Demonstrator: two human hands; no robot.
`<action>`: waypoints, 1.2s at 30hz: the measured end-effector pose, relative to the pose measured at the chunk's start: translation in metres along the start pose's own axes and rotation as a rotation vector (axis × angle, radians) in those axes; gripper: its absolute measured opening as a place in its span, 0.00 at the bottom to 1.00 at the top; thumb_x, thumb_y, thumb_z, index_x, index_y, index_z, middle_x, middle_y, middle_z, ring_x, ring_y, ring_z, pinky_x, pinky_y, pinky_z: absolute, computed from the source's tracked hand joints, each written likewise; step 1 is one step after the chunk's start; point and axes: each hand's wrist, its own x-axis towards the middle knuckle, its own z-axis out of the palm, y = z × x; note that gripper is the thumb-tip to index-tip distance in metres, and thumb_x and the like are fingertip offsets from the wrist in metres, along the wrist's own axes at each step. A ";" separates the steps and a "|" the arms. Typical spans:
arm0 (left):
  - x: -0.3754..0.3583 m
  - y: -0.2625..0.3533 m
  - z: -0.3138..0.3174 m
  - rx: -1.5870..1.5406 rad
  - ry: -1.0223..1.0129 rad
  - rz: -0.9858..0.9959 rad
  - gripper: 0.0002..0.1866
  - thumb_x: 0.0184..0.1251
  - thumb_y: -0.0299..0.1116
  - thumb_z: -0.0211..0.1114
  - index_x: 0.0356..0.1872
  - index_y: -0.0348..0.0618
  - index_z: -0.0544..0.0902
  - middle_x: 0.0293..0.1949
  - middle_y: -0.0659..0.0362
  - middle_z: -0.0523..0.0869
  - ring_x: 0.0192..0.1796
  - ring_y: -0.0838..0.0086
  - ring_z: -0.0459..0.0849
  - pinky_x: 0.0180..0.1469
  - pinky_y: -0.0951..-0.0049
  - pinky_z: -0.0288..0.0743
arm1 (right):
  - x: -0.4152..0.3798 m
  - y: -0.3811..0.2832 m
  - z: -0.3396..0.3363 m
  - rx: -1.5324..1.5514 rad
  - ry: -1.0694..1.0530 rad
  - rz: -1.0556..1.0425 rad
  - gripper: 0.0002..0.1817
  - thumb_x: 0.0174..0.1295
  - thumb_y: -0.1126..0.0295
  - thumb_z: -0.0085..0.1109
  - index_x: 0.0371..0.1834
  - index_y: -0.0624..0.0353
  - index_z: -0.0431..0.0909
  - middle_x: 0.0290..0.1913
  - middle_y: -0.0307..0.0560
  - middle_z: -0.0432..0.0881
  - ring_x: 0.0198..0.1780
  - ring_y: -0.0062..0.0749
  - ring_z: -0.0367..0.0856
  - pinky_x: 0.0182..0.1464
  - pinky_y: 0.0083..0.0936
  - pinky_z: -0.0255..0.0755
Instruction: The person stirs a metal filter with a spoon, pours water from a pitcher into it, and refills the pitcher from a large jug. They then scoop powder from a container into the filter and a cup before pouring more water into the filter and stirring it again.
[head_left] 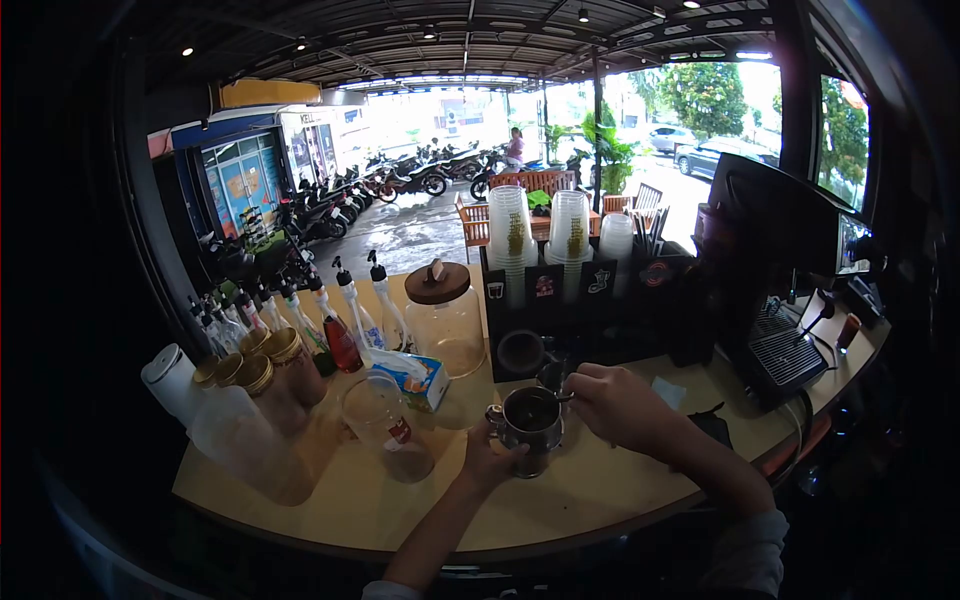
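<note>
A metal cup (530,425) with dark contents stands near the middle of the wooden counter (590,495). My left hand (488,455) grips it by the handle side, the thumb along its front. From the right, my right hand (612,402) pinches a thin handle, perhaps of a spoon, at the cup's rim; its far end is hidden inside the cup. Just behind the cup is a small glass (552,374), partly covered by my right hand. A clear plastic cup (388,425) with a red label is on the left.
A tissue box (420,385), a wooden-lidded glass jar (445,325), pump bottles (340,340) and gold-lidded jars (290,365) crowd the left side. Stacked plastic cups (510,235) rise behind a black rack. A coffee machine (780,350) occupies the right. A person (515,148) is outside.
</note>
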 end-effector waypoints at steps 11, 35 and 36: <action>0.000 -0.004 -0.002 0.028 0.025 0.000 0.28 0.43 0.38 0.76 0.48 0.39 0.79 0.41 0.56 0.86 0.46 0.70 0.84 0.52 0.67 0.75 | -0.007 -0.002 0.015 0.258 -0.009 -0.056 0.07 0.64 0.73 0.57 0.43 0.62 0.75 0.43 0.48 0.78 0.42 0.42 0.81 0.42 0.32 0.76; 0.003 -0.018 -0.016 0.139 -0.110 0.045 0.31 0.49 0.34 0.74 0.55 0.37 0.73 0.49 0.55 0.80 0.52 0.69 0.82 0.52 0.63 0.82 | -0.018 0.018 0.034 0.404 0.064 -0.097 0.06 0.64 0.73 0.59 0.42 0.60 0.80 0.45 0.46 0.80 0.46 0.38 0.82 0.45 0.30 0.78; 0.003 -0.016 -0.016 0.141 -0.112 0.049 0.31 0.49 0.34 0.74 0.55 0.37 0.73 0.49 0.55 0.80 0.52 0.69 0.82 0.52 0.63 0.82 | -0.019 0.018 0.034 0.401 0.067 -0.099 0.06 0.64 0.73 0.59 0.42 0.60 0.80 0.45 0.46 0.80 0.46 0.38 0.82 0.45 0.30 0.78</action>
